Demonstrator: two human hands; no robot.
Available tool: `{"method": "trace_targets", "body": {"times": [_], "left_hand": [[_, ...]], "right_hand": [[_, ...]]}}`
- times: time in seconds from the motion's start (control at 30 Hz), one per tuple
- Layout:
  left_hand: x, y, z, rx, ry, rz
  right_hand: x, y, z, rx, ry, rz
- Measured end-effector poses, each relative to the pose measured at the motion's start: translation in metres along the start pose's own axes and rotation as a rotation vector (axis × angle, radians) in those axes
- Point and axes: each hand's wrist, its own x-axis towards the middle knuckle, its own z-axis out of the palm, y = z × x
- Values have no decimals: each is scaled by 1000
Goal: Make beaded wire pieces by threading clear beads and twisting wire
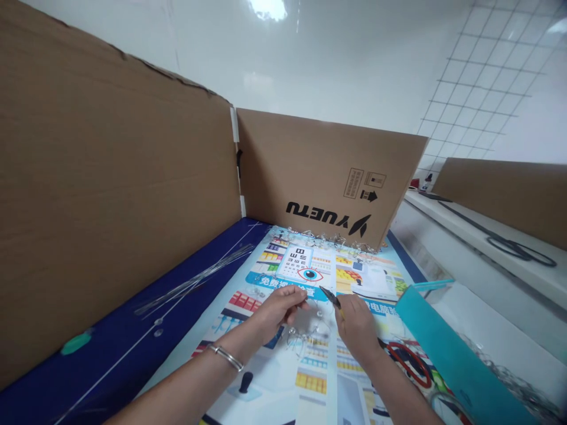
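Observation:
My right hand (358, 327) is closed around a pair of pliers (330, 297) with dark metal jaws, pointing up and to the left. My left hand (283, 308) is pinched on a thin wire, its fingertips just left of the plier tips and apart from them. Below and between the hands, fine looped wire with small clear beads (305, 337) shows against the printed sheet; how it joins to the pinched part is too fine to tell. A metal bangle circles the left wrist.
Cardboard panels (328, 171) stand at the back and left. Wire pieces (332, 241) line the back one's foot. Straight wires (199, 280) lie on the blue surface at left. Red-handled scissors (410, 363) and a turquoise-edged box (460, 354) of wire pieces are at right.

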Motion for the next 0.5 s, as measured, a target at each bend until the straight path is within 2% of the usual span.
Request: {"method": "trace_targets", "body": {"times": [0.23,0.5], "left_hand": [[-3,4,4,93,-45,-5],[-3,6,1,87,-67,-25]], "right_hand": [[2,0,-5,-42,-46,-55],[3,-3,-7,-109,-99,-107]]}}
